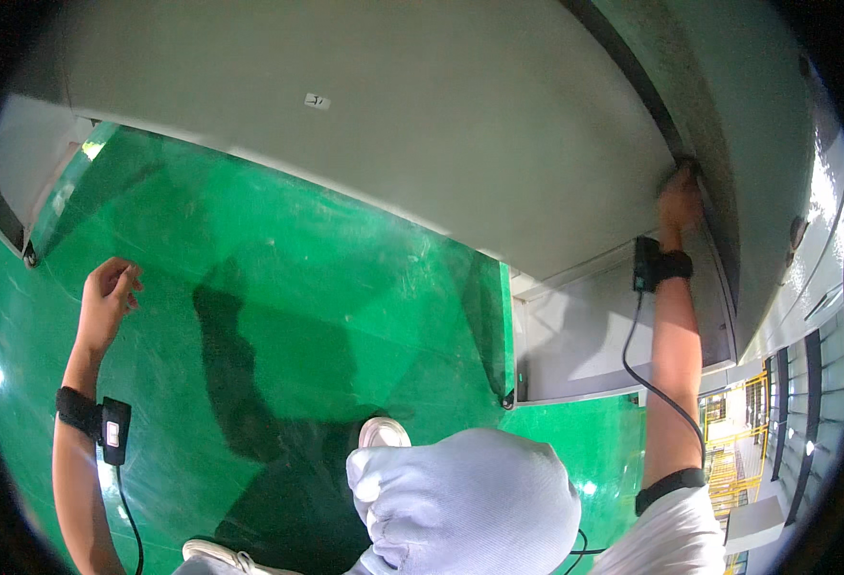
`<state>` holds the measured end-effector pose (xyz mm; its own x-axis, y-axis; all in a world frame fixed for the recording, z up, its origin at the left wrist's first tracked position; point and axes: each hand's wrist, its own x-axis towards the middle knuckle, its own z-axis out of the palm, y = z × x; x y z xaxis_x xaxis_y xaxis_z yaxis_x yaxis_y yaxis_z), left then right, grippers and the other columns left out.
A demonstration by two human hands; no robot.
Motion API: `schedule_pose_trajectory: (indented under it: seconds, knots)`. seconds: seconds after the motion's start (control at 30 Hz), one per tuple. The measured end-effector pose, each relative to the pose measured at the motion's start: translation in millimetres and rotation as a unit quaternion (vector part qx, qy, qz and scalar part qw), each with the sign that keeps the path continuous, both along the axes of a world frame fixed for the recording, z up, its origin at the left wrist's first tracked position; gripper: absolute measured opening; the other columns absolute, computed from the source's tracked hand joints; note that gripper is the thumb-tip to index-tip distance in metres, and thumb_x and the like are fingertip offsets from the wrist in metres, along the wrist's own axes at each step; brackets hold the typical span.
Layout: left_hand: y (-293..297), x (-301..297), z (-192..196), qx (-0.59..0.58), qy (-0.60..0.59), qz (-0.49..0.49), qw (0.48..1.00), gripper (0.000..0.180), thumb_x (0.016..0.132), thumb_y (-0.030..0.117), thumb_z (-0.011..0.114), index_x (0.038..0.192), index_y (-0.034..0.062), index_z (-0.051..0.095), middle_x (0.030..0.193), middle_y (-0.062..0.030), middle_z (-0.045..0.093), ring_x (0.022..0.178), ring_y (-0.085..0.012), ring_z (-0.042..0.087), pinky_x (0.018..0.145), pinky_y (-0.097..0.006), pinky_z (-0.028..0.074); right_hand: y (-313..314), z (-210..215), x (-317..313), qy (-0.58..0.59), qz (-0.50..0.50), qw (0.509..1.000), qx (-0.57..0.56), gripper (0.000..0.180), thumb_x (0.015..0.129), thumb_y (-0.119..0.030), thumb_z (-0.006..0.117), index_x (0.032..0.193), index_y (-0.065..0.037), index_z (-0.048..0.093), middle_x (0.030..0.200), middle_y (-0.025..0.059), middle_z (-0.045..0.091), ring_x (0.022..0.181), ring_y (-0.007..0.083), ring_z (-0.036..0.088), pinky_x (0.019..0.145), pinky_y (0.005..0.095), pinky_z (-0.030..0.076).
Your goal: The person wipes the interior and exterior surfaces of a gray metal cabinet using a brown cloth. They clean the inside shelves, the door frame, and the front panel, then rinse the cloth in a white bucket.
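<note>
My right hand [681, 203] is raised at the upper right, its fingers closed at a dark spot along the edge of a large grey panel [393, 105]. The hand is slightly blurred, and what it grips there is too dark to make out. My left hand [109, 295] hangs over the green floor on the left, apart from the panel. Its fingers are loosely bent with gaps between them, and nothing shows in them. Each wrist wears a black strap with a small cabled box, one on the left [115, 431] and one on the right [645, 264].
The green floor [297, 259] lies below the panel. Grey side walls of the structure stand at the left [29, 158] and right [585, 350]. A curved, shiny light-coloured surface [776, 192] rises at the right. Yellow railings [743, 431] show farther off.
</note>
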<state>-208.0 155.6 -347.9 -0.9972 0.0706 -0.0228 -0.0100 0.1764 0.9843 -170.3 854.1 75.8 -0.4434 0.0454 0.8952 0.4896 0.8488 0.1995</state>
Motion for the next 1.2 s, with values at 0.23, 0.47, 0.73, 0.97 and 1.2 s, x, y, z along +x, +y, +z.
schedule_pose_trajectory:
  seconds: [0.23, 0.47, 0.73, 0.97, 1.2]
  knots:
    - [-0.4, -35.0, 31.5, 0.065, 0.054, -0.021, 0.996, 0.02, 0.094, 0.015, 0.048, 0.097, -0.0003, 0.06, 0.087, -0.0065, 0.062, 0.076, -0.0123, 0.06, 0.06, -0.027, 0.049, -254.3, -3.9, -145.5, 0.028, 0.232, 0.963, 0.137, 0.044, 0.098, -0.036, 0.039, 0.113, 0.001, 0.058, 0.099, 0.023, 0.063, 0.083, 0.0376, 0.06, 0.073, 0.0456, 0.047]
    - [-8.7, 3.0, 72.7, 0.048, 0.085, -0.003, 0.995, 0.019, 0.092, 0.013, 0.05, 0.098, -0.0022, 0.06, 0.079, -0.0071, 0.063, 0.069, -0.0115, 0.058, 0.06, -0.026, 0.048, -446.6, -14.7, -196.2, 0.007, 0.369, 0.908, 0.198, 0.041, 0.097, -0.035, 0.041, 0.11, 0.0, 0.058, 0.096, 0.0219, 0.061, 0.081, 0.0363, 0.059, 0.072, 0.0452, 0.046]
    - [-37.6, 71.3, 142.0, -0.23, 0.278, 0.286, 0.888, 0.011, 0.087, 0.01, 0.057, 0.092, 0.0026, 0.063, 0.093, -0.0106, 0.062, 0.095, -0.0282, 0.058, 0.084, -0.037, 0.045, -482.9, 16.3, -177.5, 0.028, 0.482, 0.859, 0.172, 0.038, 0.096, -0.034, 0.043, 0.106, -0.001, 0.058, 0.093, 0.0207, 0.06, 0.08, 0.0347, 0.058, 0.071, 0.0447, 0.046]
    - [-132.3, 52.4, 236.0, -0.35, 0.376, 0.609, 0.604, 0.082, 0.076, 0.036, 0.072, 0.136, -0.0027, 0.031, 0.134, -0.0246, 0.036, 0.127, -0.0378, 0.032, 0.108, -0.045, 0.026, -481.3, 37.3, -166.1, 0.053, 0.501, 0.847, 0.167, 0.035, 0.096, -0.033, 0.045, 0.102, -0.002, 0.058, 0.09, 0.0197, 0.059, 0.078, 0.0334, 0.057, 0.069, 0.0443, 0.046]
    - [-149.9, 34.5, 287.0, -0.297, 0.356, 0.574, 0.675, 0.093, 0.073, 0.055, 0.071, 0.134, -0.0044, 0.033, 0.123, -0.0301, 0.049, 0.118, -0.0396, 0.048, 0.1, -0.042, 0.038, -501.4, 29.3, -157.4, 0.045, 0.496, 0.849, 0.18, 0.032, 0.095, -0.032, 0.046, 0.099, -0.003, 0.058, 0.087, 0.0186, 0.058, 0.076, 0.032, 0.056, 0.068, 0.0439, 0.046]
